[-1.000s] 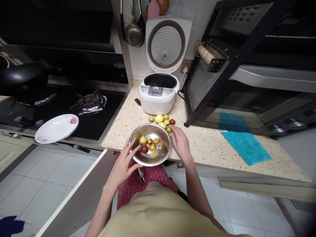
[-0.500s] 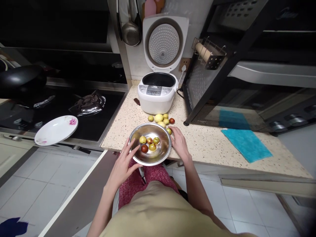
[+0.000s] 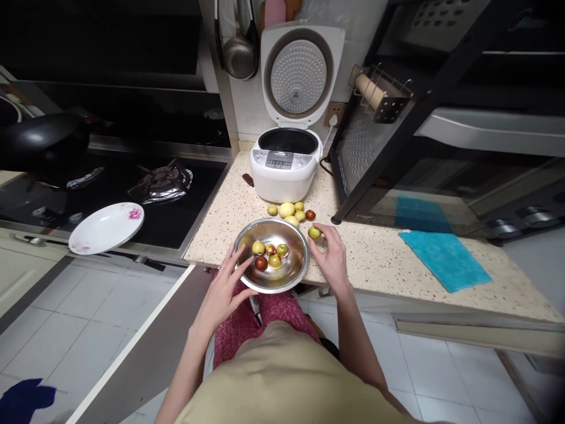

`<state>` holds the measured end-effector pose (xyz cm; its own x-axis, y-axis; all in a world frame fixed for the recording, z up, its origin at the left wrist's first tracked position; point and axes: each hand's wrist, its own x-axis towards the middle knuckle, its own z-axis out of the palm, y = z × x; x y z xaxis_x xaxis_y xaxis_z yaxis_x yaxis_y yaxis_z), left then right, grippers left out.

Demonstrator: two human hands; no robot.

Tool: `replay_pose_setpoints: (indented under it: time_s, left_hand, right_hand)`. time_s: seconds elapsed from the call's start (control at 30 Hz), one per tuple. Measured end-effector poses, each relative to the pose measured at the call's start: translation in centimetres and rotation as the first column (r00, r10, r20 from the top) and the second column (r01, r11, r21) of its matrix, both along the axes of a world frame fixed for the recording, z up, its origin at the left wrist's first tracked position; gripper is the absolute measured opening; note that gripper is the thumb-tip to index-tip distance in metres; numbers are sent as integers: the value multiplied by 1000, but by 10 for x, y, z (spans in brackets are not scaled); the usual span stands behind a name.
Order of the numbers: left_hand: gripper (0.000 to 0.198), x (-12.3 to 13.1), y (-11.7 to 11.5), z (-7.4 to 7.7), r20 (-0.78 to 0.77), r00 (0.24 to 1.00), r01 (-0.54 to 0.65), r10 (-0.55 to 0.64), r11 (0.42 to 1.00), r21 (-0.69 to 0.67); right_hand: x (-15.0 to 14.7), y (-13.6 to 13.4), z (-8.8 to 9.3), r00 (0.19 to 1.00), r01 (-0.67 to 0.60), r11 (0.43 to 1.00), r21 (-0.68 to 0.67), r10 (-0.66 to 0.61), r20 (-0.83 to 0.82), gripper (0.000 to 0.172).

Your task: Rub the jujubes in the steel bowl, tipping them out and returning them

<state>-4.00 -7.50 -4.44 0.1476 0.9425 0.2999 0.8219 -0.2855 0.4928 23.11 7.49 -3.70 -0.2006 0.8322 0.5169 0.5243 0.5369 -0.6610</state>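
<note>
while r hand [image 3: 332,259] pinches 1 fruit [image 3: 314,232], open l hand [image 3: 223,292] touches bowl [image 3: 293,272] w/ 5 more; 6 on ctr [image 3: 375,259].

Speckled beige countertop [image 3: 371,265] runs along the wall, carrying a white rice cooker [image 3: 282,185] with lid up, a small dark brown item [image 3: 248,179] by its left side, and, at right, a black rack [image 3: 388,156] standing on feet. In front of the cooker: five yellow-green fruits [image 3: 286,209] clustered loosely, one red-brown fruit [image 3: 310,215] just right of them. Metal bowl [image 3: 293,265] at the front edge, near rim past it; teal cloth [image 3: 445,260] flat at far right, before the rack.
</note>
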Motion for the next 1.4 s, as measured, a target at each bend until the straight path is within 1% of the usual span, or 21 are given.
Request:
replay_pose_setpoints:
  time_s: [0.1, 0.17, 0.23, 0.3, 0.37, 0.43, 0.63, 0.77, 0.87, 0.97, 1.07, 1.17, 1.27, 1.33, 1.4]
  left_hand:
    - [70, 0, 1, 1, 8, 1000, 2, -2, 1000, 3]
    - [71, 1, 2, 1, 12, 1000, 7, -7, 1000, 9]
    - [71, 2, 2, 2, 10, 1000, 15, -15, 1000, 12]
    - [71, 3, 3, 2, 6, 1000, 26, -26, 1000, 17]
    - [72, 4, 3, 3, 3, 999, 32, -32, 999, 19]
    - [72, 5, 3, 3, 1, 1000, 29, -29, 999, 18]
    - [71, 8, 3, 3, 9, 1000, 19, -19, 1000, 7]
    - [71, 8, 3, 3, 21, 1000, 21, -21, 1000, -2]
    - [68, 5, 3, 6, 32, 999, 31, -30, 999, -21]
    - [59, -4, 8, 11, 49, 998, 34, -33, 999, -17]
    - [48, -21, 27, 19, 100, 995, 16, -16, 1000, -4]
    - [45, -39, 63, 25, 159, 987, 0, -5, 1000, 27]
    - [45, -49, 110, 25, 184, 980, 70, -78, 996, 52]
    - [43, -49, 140, 22, 208, 966, 148, -152, 988, 33]
    - [42, -45, 165, 17, 229, 949, 213, -215, 976, 31]
  right_hand:
    - [-4, -15, 16, 992, -123, 992, 1, 123, 22, 28]
    - [-8, -24, 22, 966, -239, 969, -61, 244, 86, 28]
    - [-13, -31, 25, 920, -335, 930, -152, 357, 160, 29]
    - [-17, -34, 25, 882, -374, 900, -224, 420, 215, 31]
    - [-20, -34, 26, 867, -370, 891, -264, 433, 247, 34]
    - [-23, -32, 26, 869, -343, 897, -279, 416, 268, 36]
    - [-31, -25, 22, 881, -274, 927, -255, 348, 320, 31]
    - [-32, -26, 20, 893, -262, 934, -244, 330, 305, 28]
    - [-29, -29, 20, 903, -271, 933, -236, 332, 274, 22]
    - [-21, -34, 20, 908, -316, 929, -191, 355, 225, 14]
    - [-13, -41, 15, 917, -351, 932, -85, 361, 171, 11]
    - [-8, -49, 9, 933, -346, 938, 24, 342, 116, 9]
    - [-8, -59, 6, 938, -345, 934, 89, 339, 78, 10]
    - [-10, -64, 6, 940, -341, 933, 115, 336, 67, 11]
    - [-10, -68, 5, 943, -333, 932, 143, 328, 54, 11]
